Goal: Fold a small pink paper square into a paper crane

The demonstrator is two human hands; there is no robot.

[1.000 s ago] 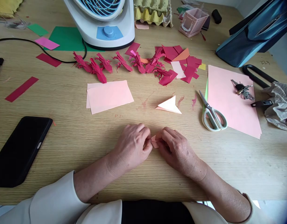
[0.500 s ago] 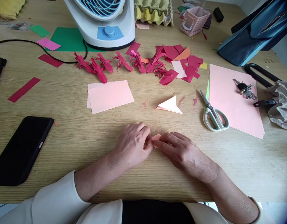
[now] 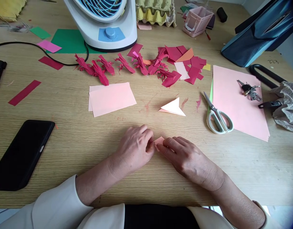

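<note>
A small folded piece of pink paper (image 3: 159,141) lies on the table between my two hands, most of it covered by fingers. My left hand (image 3: 137,143) is closed, its fingertips pinching the paper's left end. From the other side, my right hand (image 3: 182,153) grips it with bent fingers, the index finger pressed on the near part. Just beyond sits a folded pink paper piece (image 3: 172,107) with pointed ends. Farther left are two flat pink paper rectangles (image 3: 113,99), one overlapping the other.
Scissors (image 3: 219,116) rest beside a stack of pink sheets (image 3: 239,98) with keys (image 3: 250,90) on top. Several folded red paper pieces (image 3: 100,72) lie before a white fan (image 3: 110,33). A black phone (image 3: 22,154) is at left, a blue bag (image 3: 258,35) at back right.
My right index finger has shifted slightly on the pink paper, so a little more of it shows. My left hand stays almost still.
</note>
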